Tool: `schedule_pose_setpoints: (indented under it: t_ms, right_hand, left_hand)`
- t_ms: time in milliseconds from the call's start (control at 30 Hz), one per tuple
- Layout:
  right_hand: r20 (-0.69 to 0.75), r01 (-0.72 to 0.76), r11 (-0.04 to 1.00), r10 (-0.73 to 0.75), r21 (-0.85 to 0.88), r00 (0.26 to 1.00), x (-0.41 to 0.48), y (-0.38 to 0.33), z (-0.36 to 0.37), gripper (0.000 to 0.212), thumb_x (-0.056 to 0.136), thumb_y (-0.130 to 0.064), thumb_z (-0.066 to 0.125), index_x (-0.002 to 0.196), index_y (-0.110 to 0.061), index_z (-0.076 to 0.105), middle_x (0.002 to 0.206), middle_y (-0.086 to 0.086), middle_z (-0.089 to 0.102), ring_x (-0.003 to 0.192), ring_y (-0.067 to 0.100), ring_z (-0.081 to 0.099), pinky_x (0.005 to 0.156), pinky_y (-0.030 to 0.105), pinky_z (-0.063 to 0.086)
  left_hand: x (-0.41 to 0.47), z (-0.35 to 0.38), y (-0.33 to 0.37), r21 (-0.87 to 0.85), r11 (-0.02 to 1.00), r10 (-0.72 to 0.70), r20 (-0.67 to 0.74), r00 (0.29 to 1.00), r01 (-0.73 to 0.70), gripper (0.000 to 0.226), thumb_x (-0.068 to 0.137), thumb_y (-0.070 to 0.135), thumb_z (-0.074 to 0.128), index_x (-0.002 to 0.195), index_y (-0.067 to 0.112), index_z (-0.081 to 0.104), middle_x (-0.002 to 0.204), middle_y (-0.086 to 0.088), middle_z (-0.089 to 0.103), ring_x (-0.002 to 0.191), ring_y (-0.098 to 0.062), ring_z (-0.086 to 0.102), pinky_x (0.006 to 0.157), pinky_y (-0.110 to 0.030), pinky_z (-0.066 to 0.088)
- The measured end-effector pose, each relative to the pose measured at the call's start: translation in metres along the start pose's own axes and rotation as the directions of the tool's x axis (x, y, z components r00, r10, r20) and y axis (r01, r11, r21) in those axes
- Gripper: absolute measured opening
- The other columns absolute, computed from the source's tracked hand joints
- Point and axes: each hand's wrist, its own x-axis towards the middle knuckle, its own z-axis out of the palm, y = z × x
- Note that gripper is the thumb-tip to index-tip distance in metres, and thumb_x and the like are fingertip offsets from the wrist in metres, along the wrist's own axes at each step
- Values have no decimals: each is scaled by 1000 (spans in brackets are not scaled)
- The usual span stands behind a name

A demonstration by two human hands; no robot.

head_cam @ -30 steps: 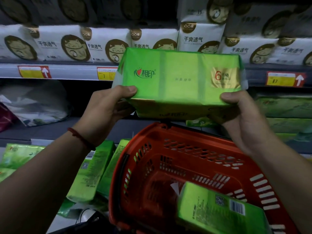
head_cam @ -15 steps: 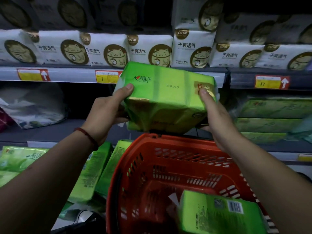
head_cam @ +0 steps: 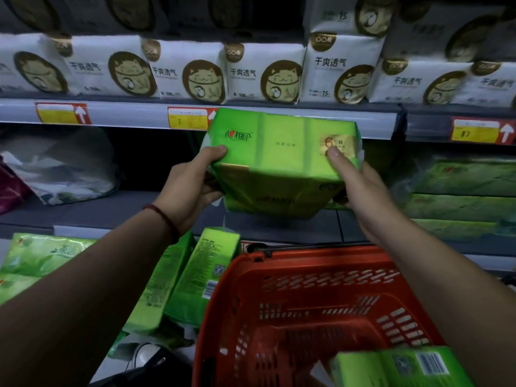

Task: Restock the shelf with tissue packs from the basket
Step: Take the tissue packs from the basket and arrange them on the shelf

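Head view: left hand [head_cam: 190, 188] and right hand [head_cam: 360, 191] grip a green tissue pack [head_cam: 282, 160] above the red basket [head_cam: 315, 308], before the shelf [head_cam: 111, 210].

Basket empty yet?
No, one green tissue pack lies in the near right corner of the red basket; left hand and right hand hold a second pack.

**Where everything sits at the shelf**

We've got the tissue pack [head_cam: 282, 160] up in front of the middle shelf [head_cam: 111, 210], with the left hand [head_cam: 192, 188] holding its left end and the right hand [head_cam: 360, 191] its right end. The basket [head_cam: 307, 252] is below, nearest us, with a spare pack [head_cam: 399, 367] inside at the near right. Stacked packs [head_cam: 463, 191] fill the shelf's right side and a crumpled bag [head_cam: 61, 166] lies on its left. Standing packs [head_cam: 206, 275] lean just left of the basket. A row of packs [head_cam: 195, 71] lines the shelf above.
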Motion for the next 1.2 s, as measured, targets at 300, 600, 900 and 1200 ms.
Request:
schedule_pose_setpoints:
  t_ms: [300, 600, 900, 1200]
  right_hand:
    - [8, -182, 981, 183, -73, 983, 53, 66, 3, 33, 84, -67, 68, 106, -41, 70, 114, -13, 76, 109, 11, 70, 106, 48, 52]
    - [-42, -335, 940, 338, 59, 940, 109, 70, 9, 90, 67, -72, 79, 138, -23, 55, 130, 3, 68, 118, 28, 66, 106, 56, 50]
    - [-50, -534, 840, 532, -97, 845, 107, 113, 8, 68, 84, 16, 45, 143, -17, 41, 119, 19, 56, 94, 37, 63, 90, 48, 56]
    - [-93, -444, 894, 447, 54, 889, 145, 148, 27, 89, 67, 27, 36, 147, -11, 44, 136, 10, 54, 114, 29, 53, 52, 23, 38]
  left_hand:
    - [72, 6, -52, 128, 971, -205, 21, 979, 200, 49, 76, 38, 75, 112, 4, 71, 110, -21, 75, 91, -38, 76, 92, -56, 60]
    - [125, 14, -82, -19, 961, -275, 49, 960, 276, 54, 100, 56, 51, 129, 14, 66, 119, -12, 74, 104, -27, 73, 80, -34, 59]
    - [129, 20, -115, 225, 890, -398, -39, 916, 396, 31, 78, -18, 51, 64, 9, 46, 87, -18, 54, 88, -36, 61, 87, -43, 56]
    - [163, 33, -139, -80, 944, -314, 97, 945, 321, 51, 40, -9, 49, 88, 0, 62, 98, -15, 52, 89, -33, 48, 72, -41, 40]
